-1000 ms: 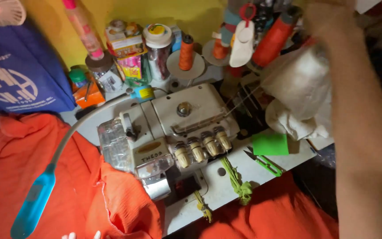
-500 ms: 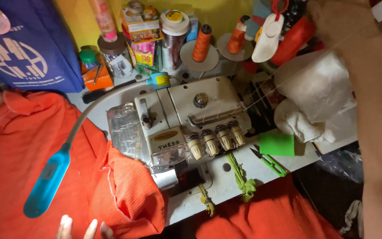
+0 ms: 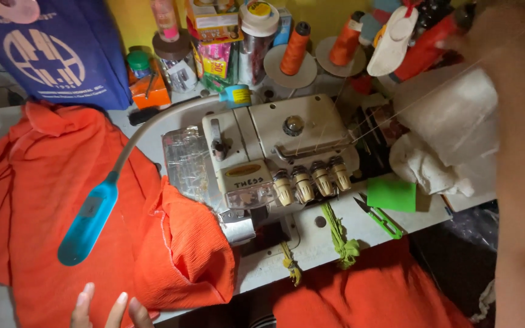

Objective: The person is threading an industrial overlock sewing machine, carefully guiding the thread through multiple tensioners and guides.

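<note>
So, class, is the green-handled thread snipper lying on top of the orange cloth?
No, the thread snipper lies on the white table beside a green card, right of the sewing machine, apart from the orange cloth.

Sewing machine (image 3: 281,158) sat on the table (image 3: 329,237), between the two hands.
The left hand (image 3: 107,307) lay at the near edge, touching the cloth (image 3: 62,182) that spread left of the machine, with a lamp head (image 3: 86,222) over it. The right hand (image 3: 505,36) reached up at the far right, beside thread cones (image 3: 296,48) standing behind the machine. Snips (image 3: 378,217) lay near the machine's right side, below that hand.
</note>
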